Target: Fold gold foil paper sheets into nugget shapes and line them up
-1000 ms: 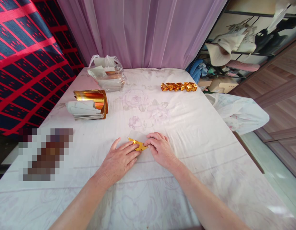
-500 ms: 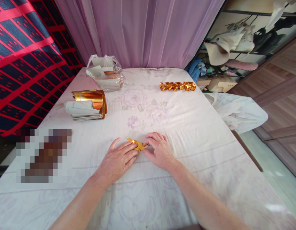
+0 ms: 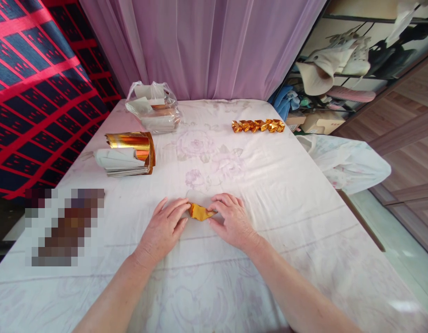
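Left hand: from my distant post I see the bare left hand (image 3: 163,229) over the table, palm down, fingertips touching the left end of the folded piece of gold foil paper (image 3: 200,212), thumb spread a little from the fingers; I cannot tell whether it grips
Right hand: the bare right hand (image 3: 233,222) has its thumb and index finger closed about the narrow right tip of the same piece, other fingers curled
Hands together: near each other but not touching, with the gold piece between them
Gold piece: low on the cloth at mid-table, tapering to the right, a pale translucent flap (image 3: 196,196) showing along its far side
Tablecloth: white fabric with faint purple flowers (image 3: 214,282), lightly creased
Gold row: a line of shiny, faceted gold foil shapes (image 3: 258,126) lying near the far right corner
Paper stack: a curved stack of gold and white sheets (image 3: 131,157) on the left half of the table
Bag: a clear plastic bag with pale sheets inside (image 3: 153,111), just beyond the stack
Left edge: a pixelated patch, contents unreadable to me
Backdrop: a purple pleated curtain (image 3: 214,51) behind the table, a red and dark blue patterned cloth (image 3: 33,92) to its left
Right side: a beige cap (image 3: 318,76) on dark-framed shelves, a white plastic bag (image 3: 352,162) below
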`<state>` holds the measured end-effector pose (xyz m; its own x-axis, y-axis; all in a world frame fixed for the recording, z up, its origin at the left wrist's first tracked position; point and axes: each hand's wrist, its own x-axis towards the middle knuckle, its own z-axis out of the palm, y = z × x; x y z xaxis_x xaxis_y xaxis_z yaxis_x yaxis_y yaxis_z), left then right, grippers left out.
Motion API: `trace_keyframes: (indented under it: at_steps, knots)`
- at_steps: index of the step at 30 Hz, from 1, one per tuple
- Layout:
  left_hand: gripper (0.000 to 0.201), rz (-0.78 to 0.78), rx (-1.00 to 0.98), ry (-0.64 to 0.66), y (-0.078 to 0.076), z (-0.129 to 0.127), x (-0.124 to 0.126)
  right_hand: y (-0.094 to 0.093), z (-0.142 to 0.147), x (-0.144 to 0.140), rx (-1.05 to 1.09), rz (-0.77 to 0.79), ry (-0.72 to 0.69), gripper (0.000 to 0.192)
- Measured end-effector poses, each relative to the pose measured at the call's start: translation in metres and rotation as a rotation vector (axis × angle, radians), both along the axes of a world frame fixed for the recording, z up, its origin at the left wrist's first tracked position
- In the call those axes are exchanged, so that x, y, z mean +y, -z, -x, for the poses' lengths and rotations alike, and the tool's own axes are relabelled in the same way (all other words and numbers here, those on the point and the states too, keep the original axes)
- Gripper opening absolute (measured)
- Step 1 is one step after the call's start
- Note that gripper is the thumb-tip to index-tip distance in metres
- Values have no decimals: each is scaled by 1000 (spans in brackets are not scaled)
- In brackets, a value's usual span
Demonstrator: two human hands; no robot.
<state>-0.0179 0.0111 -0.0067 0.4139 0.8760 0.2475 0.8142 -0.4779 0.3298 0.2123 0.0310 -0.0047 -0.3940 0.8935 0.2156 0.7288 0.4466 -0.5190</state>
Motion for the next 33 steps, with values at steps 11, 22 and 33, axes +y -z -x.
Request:
trace_keyframes:
  at_steps: [11,22,33]
  knots:
    - [36,11,86,10,-4,-2,1,1,-4,0,0,-41,-33,18]
    - [22,-33,34,-5,-10,-3,0,4,-9,-1,-48,-111,-97,18]
    - [19,-42,29,4,-11,-5,-2,4,-12,-1,-57,-84,-114,23]
